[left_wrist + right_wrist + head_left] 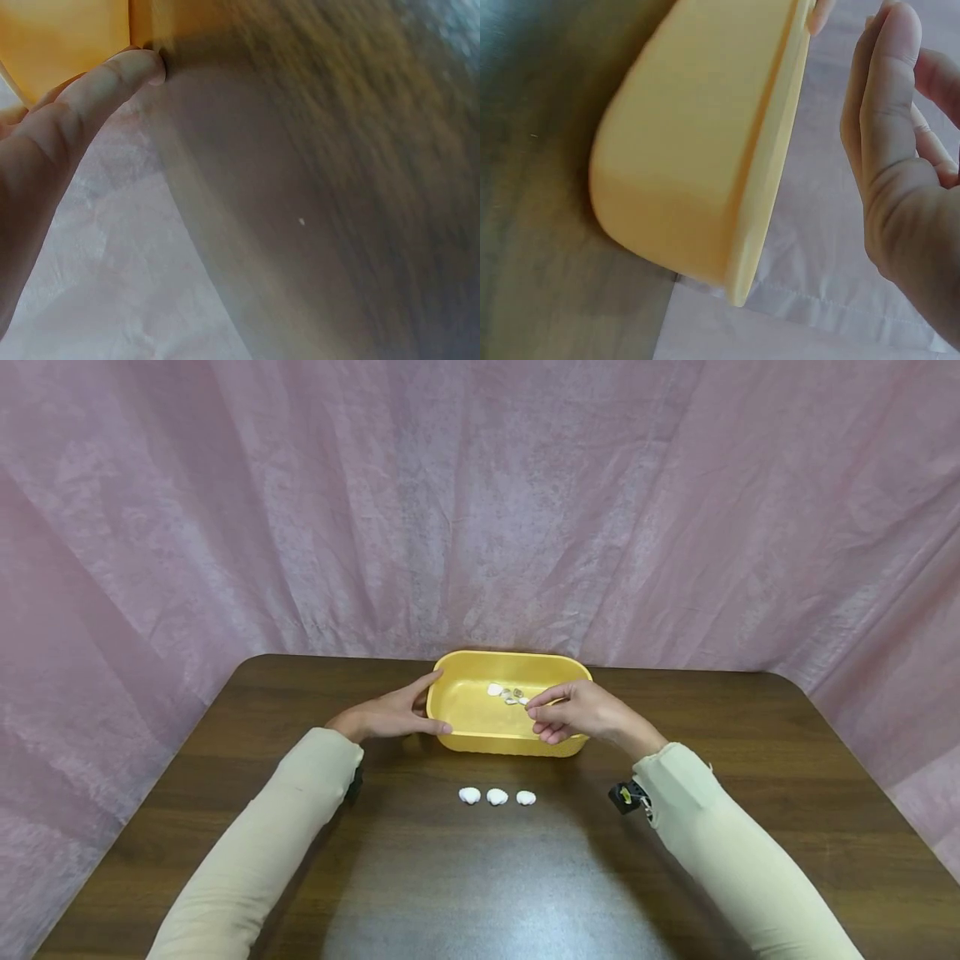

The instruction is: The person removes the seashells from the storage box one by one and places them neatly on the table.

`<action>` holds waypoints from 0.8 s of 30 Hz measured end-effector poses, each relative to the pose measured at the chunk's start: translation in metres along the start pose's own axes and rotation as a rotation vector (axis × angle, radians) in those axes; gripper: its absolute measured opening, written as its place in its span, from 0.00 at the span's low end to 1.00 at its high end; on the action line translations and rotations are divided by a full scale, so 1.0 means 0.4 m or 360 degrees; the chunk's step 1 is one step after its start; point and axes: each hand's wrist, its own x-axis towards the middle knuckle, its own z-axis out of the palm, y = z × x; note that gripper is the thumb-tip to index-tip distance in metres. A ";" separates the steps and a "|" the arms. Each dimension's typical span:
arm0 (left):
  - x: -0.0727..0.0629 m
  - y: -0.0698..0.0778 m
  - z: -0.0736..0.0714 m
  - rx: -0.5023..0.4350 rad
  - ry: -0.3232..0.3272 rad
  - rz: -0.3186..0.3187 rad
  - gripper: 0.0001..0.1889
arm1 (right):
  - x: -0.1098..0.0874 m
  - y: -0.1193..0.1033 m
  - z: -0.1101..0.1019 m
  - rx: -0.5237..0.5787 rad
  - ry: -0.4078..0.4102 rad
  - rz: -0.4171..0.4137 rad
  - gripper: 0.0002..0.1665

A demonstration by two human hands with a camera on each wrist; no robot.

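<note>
A yellow plastic basin (480, 745) sits near the back of the table. My left hand (393, 712) holds its left end, thumb at the near rim and a finger at the far left rim. Over the basin's right part, my right hand (577, 710) pinches a small white seashell (523, 701) between thumb and fingertips. Inside the basin lie a white shell (495, 690) and several small greyish pieces (511, 700), too small to tell exactly. The right wrist view shows the right hand (907, 150) above the rim; its fingertips are partly hidden there.
In front of the basin, three white seashells, among them a middle shell (497, 797), lie in a row on the brown wooden table (420, 877). A pink curtain (480, 510) hangs right behind the table's back edge.
</note>
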 end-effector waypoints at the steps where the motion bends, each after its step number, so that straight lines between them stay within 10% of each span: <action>1: 0.001 -0.001 0.000 -0.0004 -0.0002 -0.0001 0.58 | 0.008 -0.005 -0.002 0.0002 0.0001 0.0004 0.18; 24: 0.003 0.007 0.004 0.0001 0.0012 -0.0018 0.58 | 0.146 -0.022 -0.004 0.0005 0.0057 0.0108 0.19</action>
